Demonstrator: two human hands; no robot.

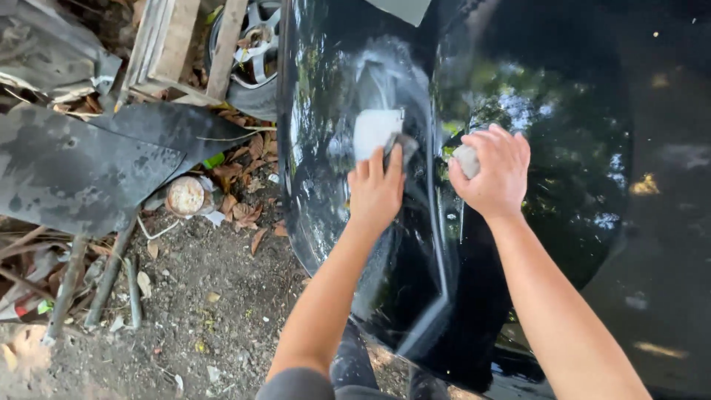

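the left hand [375, 194] presses a pale sanding sheet [374, 131] flat against the glossy black car panel [548, 222], fingers closed over its near edge. the right hand [495, 172] is fisted around a small grey pad [466, 161] just right of it — a round tan lid [186, 195] lies on the dirt ground [200, 296] at left, well apart.

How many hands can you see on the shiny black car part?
2. The left hand presses a pale sheet on the glossy black panel. The right hand, further right, grips a small grey wad against it.
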